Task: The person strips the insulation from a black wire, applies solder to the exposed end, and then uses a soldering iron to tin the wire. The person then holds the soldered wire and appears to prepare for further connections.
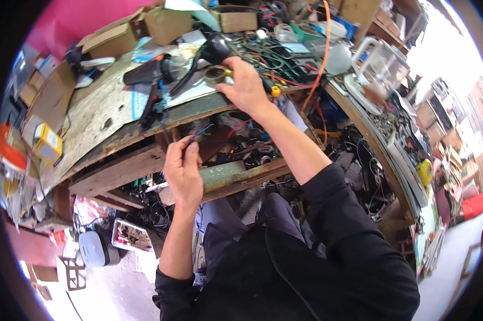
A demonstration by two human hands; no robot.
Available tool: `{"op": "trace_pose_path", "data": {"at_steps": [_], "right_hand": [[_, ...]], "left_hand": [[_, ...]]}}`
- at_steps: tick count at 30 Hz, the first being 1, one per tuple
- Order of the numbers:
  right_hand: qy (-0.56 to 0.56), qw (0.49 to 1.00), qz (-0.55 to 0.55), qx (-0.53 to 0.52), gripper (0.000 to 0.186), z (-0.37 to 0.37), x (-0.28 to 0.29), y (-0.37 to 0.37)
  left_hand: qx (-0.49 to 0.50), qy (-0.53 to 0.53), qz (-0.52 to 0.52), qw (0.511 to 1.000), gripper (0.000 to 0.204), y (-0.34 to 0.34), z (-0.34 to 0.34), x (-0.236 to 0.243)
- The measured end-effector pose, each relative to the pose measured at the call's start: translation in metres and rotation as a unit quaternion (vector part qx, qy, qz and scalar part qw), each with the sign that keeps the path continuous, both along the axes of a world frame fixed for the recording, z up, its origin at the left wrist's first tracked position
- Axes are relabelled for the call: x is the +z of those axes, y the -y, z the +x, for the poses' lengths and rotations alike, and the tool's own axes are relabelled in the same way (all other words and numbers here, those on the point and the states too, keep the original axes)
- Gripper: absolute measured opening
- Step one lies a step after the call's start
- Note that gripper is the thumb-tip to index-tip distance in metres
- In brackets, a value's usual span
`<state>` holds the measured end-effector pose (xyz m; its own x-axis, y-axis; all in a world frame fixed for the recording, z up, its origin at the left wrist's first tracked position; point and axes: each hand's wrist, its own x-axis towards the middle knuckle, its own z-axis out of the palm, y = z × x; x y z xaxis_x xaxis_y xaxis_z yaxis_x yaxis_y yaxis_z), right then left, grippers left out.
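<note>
My left hand (183, 168) is in front of the workbench edge, its thumb and forefinger pinching a thin dark cable with a bare-looking blue wire end (204, 129) sticking out. My right hand (244, 85) reaches over the bench top, thumb and fingers around a small round metal tin (215, 76); a yellow piece shows beside its fingers. Just left of the tin lies a black curved part (187, 77). Farther left, a black tapered housing (144, 72), like a hair dryer's body, rests on the bench. Behind the tin sits a rounded black part (215, 48).
The wooden bench (99, 125) has an open drawer space (236, 136) full of wires below its edge. Tools and cables crowd the back right. An orange cord (325, 48) hangs down there. A clear blender jug (383, 64) stands on the right, cardboard boxes (110, 41) at the back left.
</note>
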<state>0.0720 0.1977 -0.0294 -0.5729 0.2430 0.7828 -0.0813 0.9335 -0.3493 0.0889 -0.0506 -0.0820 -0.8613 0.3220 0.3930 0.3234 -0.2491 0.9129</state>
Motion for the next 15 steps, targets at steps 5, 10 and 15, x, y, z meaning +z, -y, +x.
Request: {"op": "trace_pose_path", "data": {"at_steps": [5, 10, 15], "right_hand": [[-0.03, 0.999, -0.016, -0.017, 0.048, 0.058, -0.004, 0.035], [0.013, 0.997, -0.075, 0.009, 0.025, 0.132, -0.042, 0.057], [-0.003, 0.998, -0.062, 0.01, 0.014, 0.178, -0.06, 0.072]], "left_hand": [[0.045, 0.031, -0.058, 0.997, 0.018, 0.001, 0.007, -0.009], [0.019, 0.066, -0.033, 0.997, 0.017, 0.002, 0.002, -0.026], [0.01, 0.019, -0.115, 0.993, 0.021, 0.009, 0.002, -0.027]]}}
